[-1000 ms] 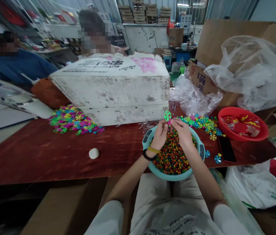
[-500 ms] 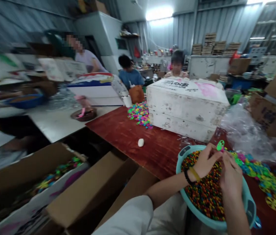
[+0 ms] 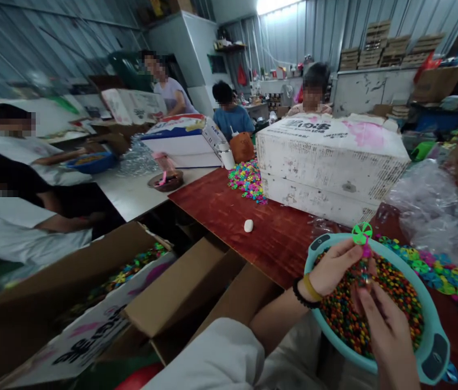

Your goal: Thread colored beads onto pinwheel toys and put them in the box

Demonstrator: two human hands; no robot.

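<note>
while left hand [image 3: 337, 268] holds green pinwheel [image 3: 361, 233] upright, right hand [image 3: 387, 330] just below

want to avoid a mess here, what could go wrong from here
The green pinwheel, near the left hand, is right above the beads; if it slipped, it could sink among them and be hard to find. The loose pinwheels lie close against the teal basin, so a bump might knock some in. The basin also sits at the board's edge, so a knock could spill beads.
</note>
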